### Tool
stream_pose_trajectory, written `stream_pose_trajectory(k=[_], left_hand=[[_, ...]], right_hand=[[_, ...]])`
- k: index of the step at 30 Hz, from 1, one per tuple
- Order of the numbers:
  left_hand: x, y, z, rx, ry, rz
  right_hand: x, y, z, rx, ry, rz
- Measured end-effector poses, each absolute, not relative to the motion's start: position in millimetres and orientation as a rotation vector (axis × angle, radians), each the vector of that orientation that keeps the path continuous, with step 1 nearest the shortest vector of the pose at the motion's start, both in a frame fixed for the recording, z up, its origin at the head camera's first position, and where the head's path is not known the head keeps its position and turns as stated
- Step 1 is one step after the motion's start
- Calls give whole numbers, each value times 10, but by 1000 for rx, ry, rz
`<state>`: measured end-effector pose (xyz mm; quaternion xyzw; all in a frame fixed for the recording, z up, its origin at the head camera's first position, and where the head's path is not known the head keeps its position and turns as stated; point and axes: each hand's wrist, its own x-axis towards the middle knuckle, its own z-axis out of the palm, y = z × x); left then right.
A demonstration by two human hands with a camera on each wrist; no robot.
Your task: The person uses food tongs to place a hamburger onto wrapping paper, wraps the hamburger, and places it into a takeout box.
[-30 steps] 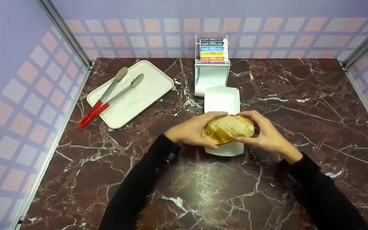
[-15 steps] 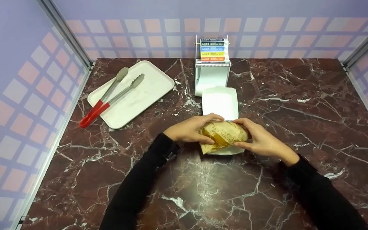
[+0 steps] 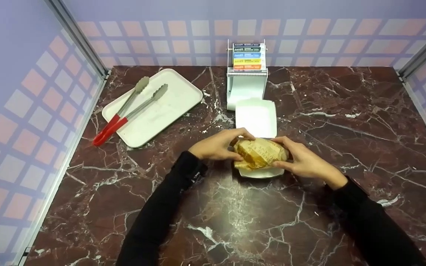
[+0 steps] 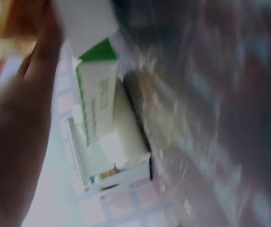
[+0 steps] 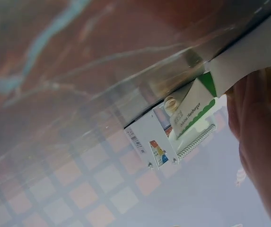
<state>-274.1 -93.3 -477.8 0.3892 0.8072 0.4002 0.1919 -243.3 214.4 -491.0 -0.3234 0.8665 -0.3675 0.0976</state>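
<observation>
In the head view, a paper-wrapped hamburger [image 3: 261, 150] in yellowish printed paper is over the base of an open white burger box [image 3: 256, 118]. A loose flap of paper lies at its lower left. My left hand [image 3: 218, 145] holds its left side, with thumb toward me and fingers on the far side. Gripping the opposite side is my right hand [image 3: 303, 159], thumb in front. The wrapper hides most of the box base; I cannot tell whether the burger touches its bottom. In the right wrist view, the box's lid [image 5: 194, 111] carries green trim and hamburger lettering.
Behind the box stands a white label dispenser [image 3: 247, 83] with coloured rolls or labels on top. At the left, red-handled tongs [image 3: 124, 111] lie across a white tray [image 3: 172, 111]. Tiled-pattern walls [image 3: 198, 27] enclose the dark marble tabletop [image 3: 346, 147].
The burger has moved slightly toward me over the box base, tipping and then levelling somewhat. A paper flap now shows at its lower left. Both hands keep hold; the box shifted slightly.
</observation>
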Motion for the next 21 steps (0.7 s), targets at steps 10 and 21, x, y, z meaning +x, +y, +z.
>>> stream_pose_trajectory(k=[10,21], left_hand=[[-2694,-790,-4749,1091,2585,963],[-2438,-719,-4526,977,2806,696]], right_hand=[[-2440,2174,-4914,-916,2545,-1124],[-2422,2152,-4910,-896,2569,-1093]])
